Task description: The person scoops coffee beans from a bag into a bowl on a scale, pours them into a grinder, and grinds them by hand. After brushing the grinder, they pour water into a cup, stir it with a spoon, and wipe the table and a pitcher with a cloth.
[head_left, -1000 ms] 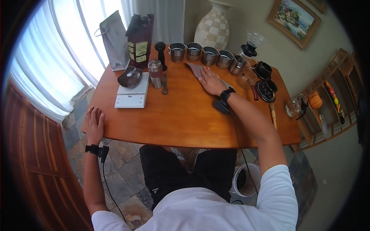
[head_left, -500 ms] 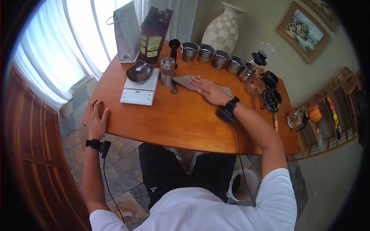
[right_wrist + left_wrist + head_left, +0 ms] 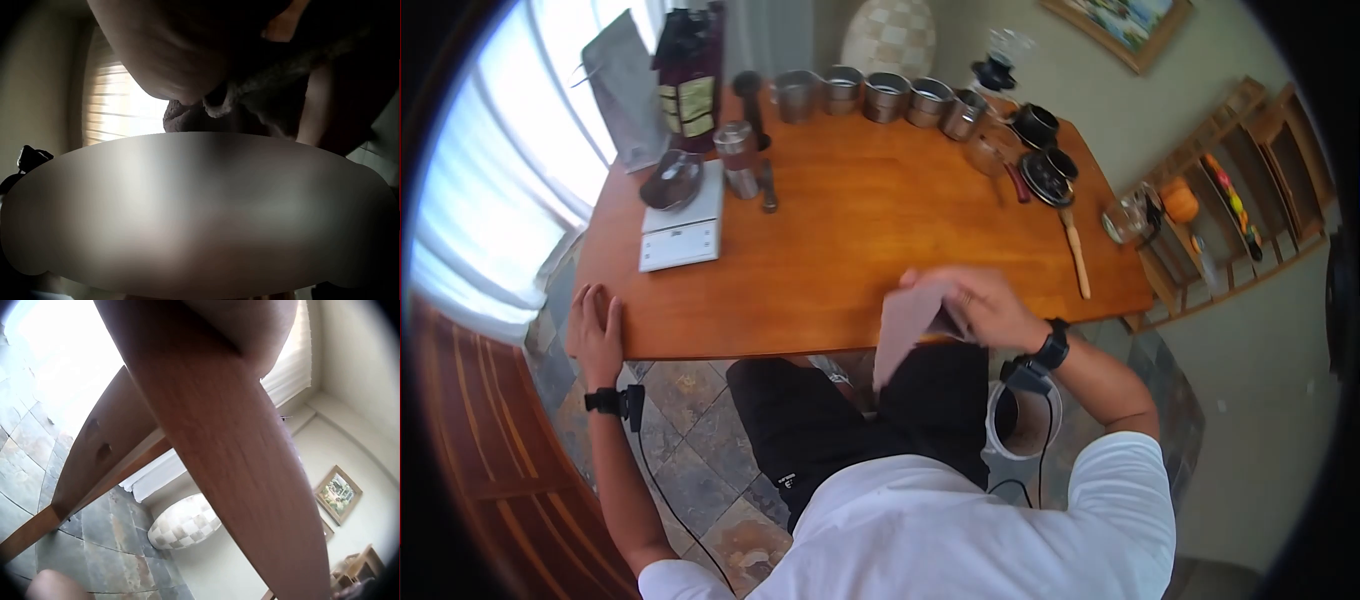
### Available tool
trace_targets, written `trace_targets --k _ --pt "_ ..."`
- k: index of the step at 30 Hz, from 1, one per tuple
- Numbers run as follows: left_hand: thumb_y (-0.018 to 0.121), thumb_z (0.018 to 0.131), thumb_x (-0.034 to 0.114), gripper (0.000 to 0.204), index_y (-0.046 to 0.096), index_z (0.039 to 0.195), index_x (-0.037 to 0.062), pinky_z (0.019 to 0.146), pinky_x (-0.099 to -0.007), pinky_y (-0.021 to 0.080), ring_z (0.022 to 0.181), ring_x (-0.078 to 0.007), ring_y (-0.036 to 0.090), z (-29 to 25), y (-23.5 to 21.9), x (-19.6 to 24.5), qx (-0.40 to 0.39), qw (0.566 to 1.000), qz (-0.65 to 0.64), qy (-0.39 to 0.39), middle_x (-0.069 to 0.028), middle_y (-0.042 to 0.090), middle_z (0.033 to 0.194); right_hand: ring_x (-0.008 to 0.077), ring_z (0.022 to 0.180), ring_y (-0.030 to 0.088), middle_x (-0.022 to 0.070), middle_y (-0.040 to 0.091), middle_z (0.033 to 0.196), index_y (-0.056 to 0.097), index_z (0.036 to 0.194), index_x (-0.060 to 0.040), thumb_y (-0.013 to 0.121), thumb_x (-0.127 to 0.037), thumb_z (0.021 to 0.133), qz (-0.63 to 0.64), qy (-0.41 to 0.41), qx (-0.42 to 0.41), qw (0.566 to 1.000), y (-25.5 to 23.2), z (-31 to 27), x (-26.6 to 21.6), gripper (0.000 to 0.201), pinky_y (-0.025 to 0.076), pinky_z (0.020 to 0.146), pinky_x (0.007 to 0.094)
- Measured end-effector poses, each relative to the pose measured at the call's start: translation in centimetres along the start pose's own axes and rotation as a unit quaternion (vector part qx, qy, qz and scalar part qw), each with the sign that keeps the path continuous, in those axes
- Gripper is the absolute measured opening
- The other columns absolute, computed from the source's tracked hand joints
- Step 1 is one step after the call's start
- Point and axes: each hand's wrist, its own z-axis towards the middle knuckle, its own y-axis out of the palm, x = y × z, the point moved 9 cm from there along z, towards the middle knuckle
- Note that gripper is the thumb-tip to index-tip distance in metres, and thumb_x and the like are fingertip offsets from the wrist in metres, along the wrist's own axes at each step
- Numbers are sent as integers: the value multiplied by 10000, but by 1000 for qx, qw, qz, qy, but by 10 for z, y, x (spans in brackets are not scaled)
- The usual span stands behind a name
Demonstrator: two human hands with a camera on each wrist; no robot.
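Head view shows a grayish-pink cloth [image 3: 908,325] hanging over the near edge of the wooden table [image 3: 830,240], right of its middle and above the person's dark shorts [image 3: 820,410]. The right hand [image 3: 990,305] grips it, fingers curled round the gathered upper part, though blur hides their exact lie. At the table's near left corner rests the left hand [image 3: 597,335], its fingers extended and slightly spread.

The tabletop is smooth orange-brown wood with a soft sheen. On its left side, a white scale [image 3: 680,247] bears a dark bowl [image 3: 672,180], with a metal cylinder [image 3: 740,165] and a small spoon [image 3: 770,190] to the right. Two bags, one pale [image 3: 625,95] and one dark [image 3: 690,100], stand at the far left. Metal cups [image 3: 887,97] line the far edge; dark cups [image 3: 1036,126] and a wooden-handled tool [image 3: 1075,255] lie toward the right.

Around the table are bright white curtains [image 3: 500,150] on the left, gray and brown stone tiles [image 3: 700,400] below, a checkered vase [image 3: 890,38] beyond the far edge, and a framed painting [image 3: 1125,20] and wooden shelves [image 3: 1230,200] on the right. A white bucket [image 3: 1022,420] sits on the floor, near right.
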Motion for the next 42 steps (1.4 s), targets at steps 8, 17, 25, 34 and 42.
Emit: trace_targets --k 8,17,25,34,42 --pt "602 1035 390 433 630 1355 100 1097 -437 437 1331 -344 556 0 6 -4 -10 1000 28 -2 -131 579 1450 328 1198 684 187 705 1290 640 1316 2 505 -139 1085 -265 119 244 925 -138 -122 9 303 521 995 370" --pt "585 1042 410 459 609 1387 108 1113 -430 425 1346 -345 543 2 9 -6 -38 998 40 -8 -131 574 1455 388 1373 535 213 603 1422 669 1274 -34 610 -198 1007 -395 58 230 888 -4 -74 33 319 405 1129 511" --pt "586 1042 398 474 607 1368 55 1112 -443 417 1326 -362 547 5 15 -10 -60 998 28 8 -165 589 1414 304 1442 472 157 565 1490 654 1327 -57 686 -381 920 -241 -200 81 946 214 58 -41 522 327 1204 468" --pt "603 1031 402 465 617 1357 71 1091 -448 427 1286 -365 566 4 13 -6 -58 998 22 12 -161 607 1382 248 1474 440 92 518 1560 619 1412 -135 666 -354 947 -284 -244 5 927 258 90 -42 516 308 1226 451" --pt "615 1020 426 479 608 1375 105 1102 -448 425 1314 -358 547 2 8 0 -41 998 45 -2 -154 601 1391 305 1537 344 131 409 1640 504 1524 -90 557 -387 1040 -328 -39 -25 944 71 -14 27 571 246 1267 486"
